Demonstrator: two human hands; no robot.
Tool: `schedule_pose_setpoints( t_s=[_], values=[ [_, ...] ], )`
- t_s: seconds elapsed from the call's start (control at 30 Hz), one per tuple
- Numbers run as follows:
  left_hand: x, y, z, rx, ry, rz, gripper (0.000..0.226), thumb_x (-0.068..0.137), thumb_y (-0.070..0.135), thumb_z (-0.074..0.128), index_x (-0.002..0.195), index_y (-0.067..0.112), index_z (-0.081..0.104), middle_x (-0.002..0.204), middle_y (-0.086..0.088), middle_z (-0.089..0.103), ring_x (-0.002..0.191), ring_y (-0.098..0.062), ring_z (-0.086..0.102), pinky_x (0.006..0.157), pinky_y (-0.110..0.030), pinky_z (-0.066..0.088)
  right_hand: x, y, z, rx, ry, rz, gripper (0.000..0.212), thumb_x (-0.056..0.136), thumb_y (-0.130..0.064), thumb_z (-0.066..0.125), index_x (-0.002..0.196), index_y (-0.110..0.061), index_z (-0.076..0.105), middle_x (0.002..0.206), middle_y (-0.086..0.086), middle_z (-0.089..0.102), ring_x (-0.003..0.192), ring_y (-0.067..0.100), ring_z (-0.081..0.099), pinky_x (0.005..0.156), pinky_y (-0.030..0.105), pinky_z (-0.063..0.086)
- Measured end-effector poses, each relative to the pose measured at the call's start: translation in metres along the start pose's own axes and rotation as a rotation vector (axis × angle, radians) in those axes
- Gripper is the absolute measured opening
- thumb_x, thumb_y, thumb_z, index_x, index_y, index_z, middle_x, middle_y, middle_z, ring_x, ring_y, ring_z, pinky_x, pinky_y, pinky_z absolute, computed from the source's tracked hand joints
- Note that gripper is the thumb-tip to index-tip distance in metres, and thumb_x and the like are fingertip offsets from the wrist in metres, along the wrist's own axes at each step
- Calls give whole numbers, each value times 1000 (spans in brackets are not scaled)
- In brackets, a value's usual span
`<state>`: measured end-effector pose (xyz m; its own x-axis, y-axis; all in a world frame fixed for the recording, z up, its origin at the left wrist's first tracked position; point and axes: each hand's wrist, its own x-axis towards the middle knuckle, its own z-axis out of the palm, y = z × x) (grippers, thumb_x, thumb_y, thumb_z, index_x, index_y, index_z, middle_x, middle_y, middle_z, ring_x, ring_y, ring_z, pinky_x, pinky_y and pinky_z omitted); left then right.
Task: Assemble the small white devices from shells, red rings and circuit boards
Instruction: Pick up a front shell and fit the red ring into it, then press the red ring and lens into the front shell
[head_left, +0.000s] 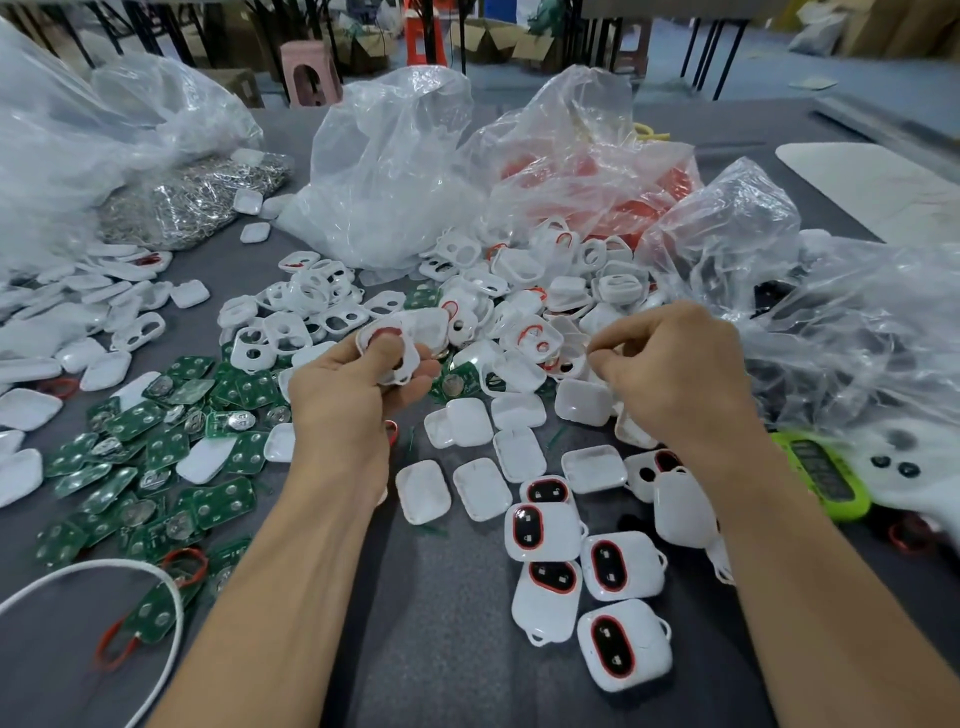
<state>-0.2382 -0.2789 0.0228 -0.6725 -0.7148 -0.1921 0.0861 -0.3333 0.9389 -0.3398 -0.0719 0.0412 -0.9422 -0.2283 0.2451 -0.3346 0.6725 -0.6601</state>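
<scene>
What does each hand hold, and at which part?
The left hand grips a white shell with a red ring, thumb on the ring end. The right hand has curled fingers; whether they hold anything cannot be told.

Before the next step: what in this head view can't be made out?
All head view:
- Right hand: its curled fingers hide whether it pinches anything.
- Shell in the left hand: thumb covers its opening; any board inside unseen.
- Red-filled bag: crumpled film blurs the contents.
- Green gadget: display too blurred to read.
- White cable: cut off by the left edge.
</scene>
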Motion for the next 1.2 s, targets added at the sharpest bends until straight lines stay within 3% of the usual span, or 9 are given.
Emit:
schedule_pose_setpoints(
  t_s=[0.2, 0.4, 0.53, 0.77, 0.87, 0.97, 1.07, 1.13, 1.2],
  values=[
    [1, -1, 1, -58, -18, 2, 13, 98, 7, 65, 87, 8, 70, 72, -4, 77, 68, -17, 76, 56, -19, 57, 1, 2, -17, -153, 142, 2, 13, 82, -13, 79, 77, -25, 81, 58, -19, 59, 61, 9, 60, 68, 22, 48],
    [2, -7, 2, 25, -108, -3, 9, 96, 9, 69, 89, 6, 74, 79, -9, 79, 71, -19, 77, 55, -18, 57, 8, 9, -41, -417, 413, 256, 17, 88, -18, 66, 98, -23, 79, 104, 14, 73, 109, 39, 56, 94, 46, 42],
    [-3, -12, 7, 117, -171, 27, 7, 94, 5, 69, 90, 6, 75, 75, -9, 77, 69, -21, 77, 54, -20, 57, 8, 9, -52, -317, 248, 291, 22, 87, -5, 67, 97, -21, 80, 101, 8, 78, 79, 24, 57, 76, 29, 41],
    [-11, -14, 10, 203, -204, 56, 14, 95, 3, 67, 86, 9, 76, 73, -7, 77, 65, -20, 76, 53, -21, 56, -6, 4, -69, -197, 145, 234, 28, 82, -14, 72, 66, -36, 73, 75, -15, 74, 71, 11, 66, 75, 30, 59],
    [-12, -14, 12, 234, -208, 64, 14, 94, 2, 67, 86, 8, 77, 72, -6, 77, 64, -20, 76, 52, -21, 56, -22, 7, -62, -182, -65, 174, 30, 85, -7, 71, 79, -35, 79, 85, -15, 75, 64, -2, 63, 65, 15, 53],
    [-13, -15, 14, 258, -213, 74, 14, 93, 2, 68, 85, 9, 77, 72, -6, 77, 63, -19, 75, 52, -22, 56, -38, 5, -47, -105, -46, 8, 33, 87, 2, 67, 87, -26, 82, 78, -13, 67, 53, -14, 57, 48, 2, 38],
    [-14, -16, 16, 264, -212, 78, 11, 93, 1, 68, 87, 3, 76, 71, -8, 76, 61, -18, 74, 53, -24, 58, -36, 0, -26, -41, -73, -39, 34, 87, 4, 59, 89, -21, 83, 72, -15, 70, 55, -7, 59, 54, 4, 41],
    [-16, -16, 16, 260, -207, 72, 11, 93, 0, 67, 86, 2, 76, 70, -8, 76, 61, -19, 75, 54, -26, 59, -24, -4, -10, -234, -122, 41, 28, 91, -9, 57, 105, -20, 79, 97, 2, 76, 82, 10, 68, 75, 25, 54],
    [-17, -16, 15, 261, -202, 71, 13, 93, 0, 67, 84, 3, 76, 71, -10, 76, 63, -21, 75, 54, -26, 60, -18, -12, 3, -474, -143, 45, 23, 91, -16, 54, 105, -15, 72, 108, 9, 72, 106, 28, 62, 94, 36, 46]
  ],
)
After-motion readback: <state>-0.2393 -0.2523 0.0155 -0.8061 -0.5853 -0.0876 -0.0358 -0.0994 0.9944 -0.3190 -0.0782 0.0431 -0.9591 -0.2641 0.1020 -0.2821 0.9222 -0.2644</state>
